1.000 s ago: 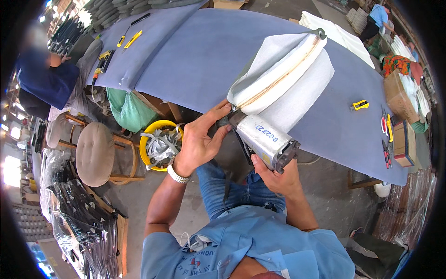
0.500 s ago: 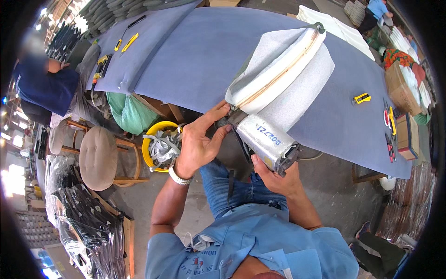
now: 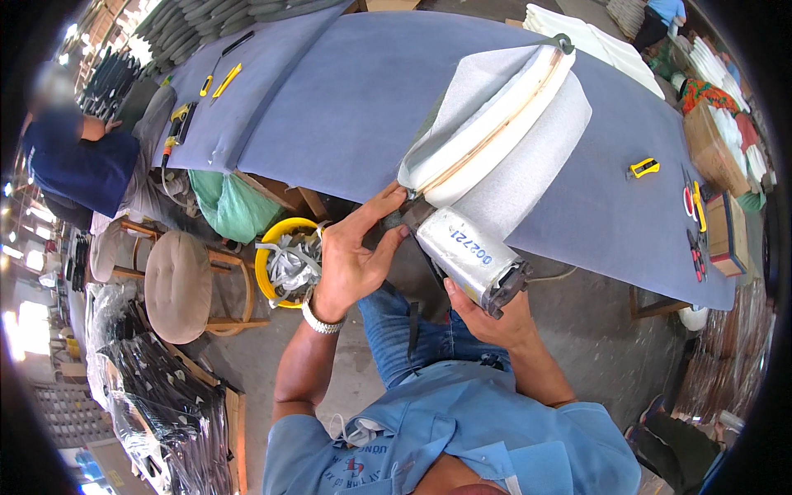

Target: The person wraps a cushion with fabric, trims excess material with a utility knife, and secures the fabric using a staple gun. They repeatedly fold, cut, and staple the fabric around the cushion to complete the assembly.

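Observation:
A seat cushion (image 3: 495, 136) stands on its edge at the table's front. It shows white padding, a thin wooden strip (image 3: 495, 122) along its length and loose pale grey fabric flaps (image 3: 528, 169) on both sides. My left hand (image 3: 359, 247) pinches the dark fabric at the cushion's near end between thumb and fingers. In my right hand (image 3: 495, 318) is a silver staple gun (image 3: 472, 252), my fingers wrapped round its handle beneath. The gun's nose meets the cushion's near end, close to my left fingertips. Whether it touches the wood is hidden.
A blue-grey covered table (image 3: 346, 99) carries yellow cutters (image 3: 643, 168), pliers (image 3: 697, 256), scissors and another staple gun (image 3: 177, 124). A yellow bucket of scraps (image 3: 264, 264), a stool (image 3: 177, 285) and wrapped dark parts (image 3: 173, 396) stand at the left. A co-worker (image 3: 82, 165) is at far left.
Both hands, the staple gun and the cushion keep nearly the same positions. The view has shifted slightly.

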Demonstrator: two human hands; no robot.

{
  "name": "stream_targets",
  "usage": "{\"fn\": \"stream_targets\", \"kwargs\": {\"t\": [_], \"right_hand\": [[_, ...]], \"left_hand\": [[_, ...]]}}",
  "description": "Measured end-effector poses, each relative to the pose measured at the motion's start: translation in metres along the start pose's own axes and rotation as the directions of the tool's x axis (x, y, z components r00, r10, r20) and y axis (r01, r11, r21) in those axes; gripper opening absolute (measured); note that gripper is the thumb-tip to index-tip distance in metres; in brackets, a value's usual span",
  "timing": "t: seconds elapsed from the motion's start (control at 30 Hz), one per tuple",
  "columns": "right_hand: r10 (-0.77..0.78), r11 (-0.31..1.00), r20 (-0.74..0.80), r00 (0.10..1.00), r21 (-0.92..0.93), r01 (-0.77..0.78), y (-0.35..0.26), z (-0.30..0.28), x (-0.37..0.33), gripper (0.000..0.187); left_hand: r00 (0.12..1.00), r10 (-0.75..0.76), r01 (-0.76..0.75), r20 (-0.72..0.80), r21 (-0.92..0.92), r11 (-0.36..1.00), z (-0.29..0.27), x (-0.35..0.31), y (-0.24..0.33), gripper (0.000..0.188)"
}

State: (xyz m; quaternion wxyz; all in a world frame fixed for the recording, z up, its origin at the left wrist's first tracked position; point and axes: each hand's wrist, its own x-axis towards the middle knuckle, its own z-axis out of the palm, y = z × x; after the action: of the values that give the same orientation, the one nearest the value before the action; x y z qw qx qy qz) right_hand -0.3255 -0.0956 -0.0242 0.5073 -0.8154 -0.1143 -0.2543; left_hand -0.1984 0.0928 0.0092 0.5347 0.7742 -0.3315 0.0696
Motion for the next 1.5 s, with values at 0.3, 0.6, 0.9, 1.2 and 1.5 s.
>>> {"fn": "stream_targets", "kwargs": {"t": [0.3,0.6,0.9,1.2,1.5], "right_hand": [[0.042,0.999,0.057,0.998,0.015,-0.043,-0.011,-0.007,0.005,0.039],[0.064,0.998,0.098,0.993,-0.032,-0.061,-0.019,-0.006,0.001,0.039],[0.11,0.994,0.101,0.989,-0.033,-0.107,-0.021,-0.008,-0.011,0.034],[0.315,0.949,0.072,0.946,-0.039,-0.313,-0.026,-0.012,-0.03,0.036],[0.101,0.991,0.069,0.992,-0.1,-0.094,-0.021,-0.004,-0.02,0.033]], "left_hand": [[0.997,0.001,-0.003,0.075,0.03,1.0,-0.004,-0.007,-0.003,0.049],[0.996,-0.07,0.072,0.049,-0.05,0.996,0.0,-0.017,-0.001,0.051],[0.997,0.074,-0.075,0.021,0.085,0.994,0.003,-0.021,-0.001,0.06],[0.989,0.149,-0.15,0.01,0.094,0.984,0.014,-0.019,0.006,0.061],[0.988,0.156,-0.155,-0.005,0.116,0.981,0.011,-0.018,0.004,0.06]]}}
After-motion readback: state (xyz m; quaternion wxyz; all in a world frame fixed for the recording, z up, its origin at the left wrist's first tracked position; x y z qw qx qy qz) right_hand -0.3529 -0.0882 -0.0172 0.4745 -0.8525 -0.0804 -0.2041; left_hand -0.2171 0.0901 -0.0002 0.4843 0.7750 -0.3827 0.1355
